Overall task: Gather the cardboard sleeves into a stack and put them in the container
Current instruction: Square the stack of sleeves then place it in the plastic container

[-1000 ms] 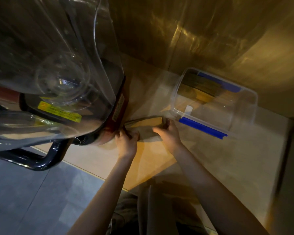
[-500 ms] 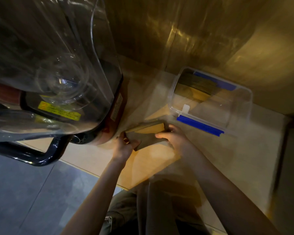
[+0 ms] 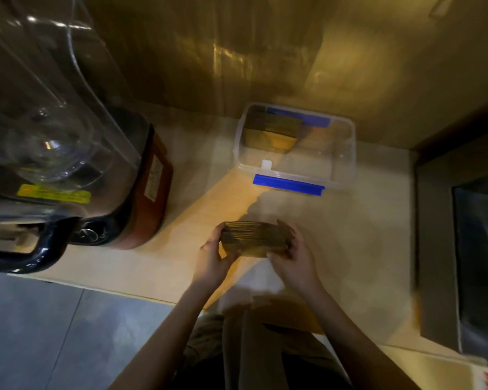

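Gripping the stack of cardboard sleeves [image 3: 255,239] between left hand [image 3: 213,258] and right hand [image 3: 293,258] above the countertop's front edge — gathered, seemingly — next a carry to the open clear container [image 3: 347,153] near the back wall.

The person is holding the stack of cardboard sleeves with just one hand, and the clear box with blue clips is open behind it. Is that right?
Not quite. In the head view both hands hold the stack: the left hand grips its left end and the right hand its right end. The rest is right: the clear box with blue clips sits open behind it.
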Available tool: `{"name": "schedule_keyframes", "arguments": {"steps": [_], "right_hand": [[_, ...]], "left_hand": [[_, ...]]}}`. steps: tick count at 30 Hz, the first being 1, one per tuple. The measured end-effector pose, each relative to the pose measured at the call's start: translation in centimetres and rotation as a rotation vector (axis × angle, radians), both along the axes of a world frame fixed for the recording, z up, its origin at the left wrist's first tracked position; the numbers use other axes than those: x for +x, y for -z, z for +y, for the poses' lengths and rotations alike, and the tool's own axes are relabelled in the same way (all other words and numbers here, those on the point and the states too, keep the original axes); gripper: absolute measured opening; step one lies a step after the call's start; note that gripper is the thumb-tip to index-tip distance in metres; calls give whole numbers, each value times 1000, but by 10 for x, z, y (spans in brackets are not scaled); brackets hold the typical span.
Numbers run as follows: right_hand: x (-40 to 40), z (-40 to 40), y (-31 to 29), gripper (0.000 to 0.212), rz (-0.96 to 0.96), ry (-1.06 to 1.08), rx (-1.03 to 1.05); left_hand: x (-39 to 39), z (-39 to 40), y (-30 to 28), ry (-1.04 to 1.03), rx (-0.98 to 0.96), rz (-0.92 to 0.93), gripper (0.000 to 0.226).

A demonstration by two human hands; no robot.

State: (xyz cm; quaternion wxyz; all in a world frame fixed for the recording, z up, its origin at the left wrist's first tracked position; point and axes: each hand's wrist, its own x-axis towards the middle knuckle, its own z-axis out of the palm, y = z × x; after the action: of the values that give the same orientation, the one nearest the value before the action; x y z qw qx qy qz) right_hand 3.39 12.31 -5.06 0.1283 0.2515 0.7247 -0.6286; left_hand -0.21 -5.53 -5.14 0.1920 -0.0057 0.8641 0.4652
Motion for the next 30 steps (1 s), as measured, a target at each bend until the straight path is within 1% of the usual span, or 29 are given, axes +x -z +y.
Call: {"name": "schedule_keyframes", "arguments": {"steps": [3,6,9,11,13,17,21,26,30], "right_hand": [[21,9,-1,60,17,36,98],[34,13,0,59,54,59,146],[37,11,3,68,62,50,209],[36,6,5,76,48,77,202],[35,2,5,81,42,110,177],[34,-1,6,83,50,142,191],[38,1,10,72,33,86,244],[36,5,9,63,20,71,248],[37,4,7,69,56,39,262]], "left_hand": [[8,14,1,72,9,20,57],[13,22,5,97,68,1,60],[14,28,12,38,191,-127,70],[17,33,15,-10,261,-216,73],[20,37,19,-32,291,-240,74],[22,40,17,-40,280,-209,75],[24,39,16,-32,206,-183,77],[24,37,11,-44,214,-190,74],[24,34,10,-37,220,-203,73]]}}
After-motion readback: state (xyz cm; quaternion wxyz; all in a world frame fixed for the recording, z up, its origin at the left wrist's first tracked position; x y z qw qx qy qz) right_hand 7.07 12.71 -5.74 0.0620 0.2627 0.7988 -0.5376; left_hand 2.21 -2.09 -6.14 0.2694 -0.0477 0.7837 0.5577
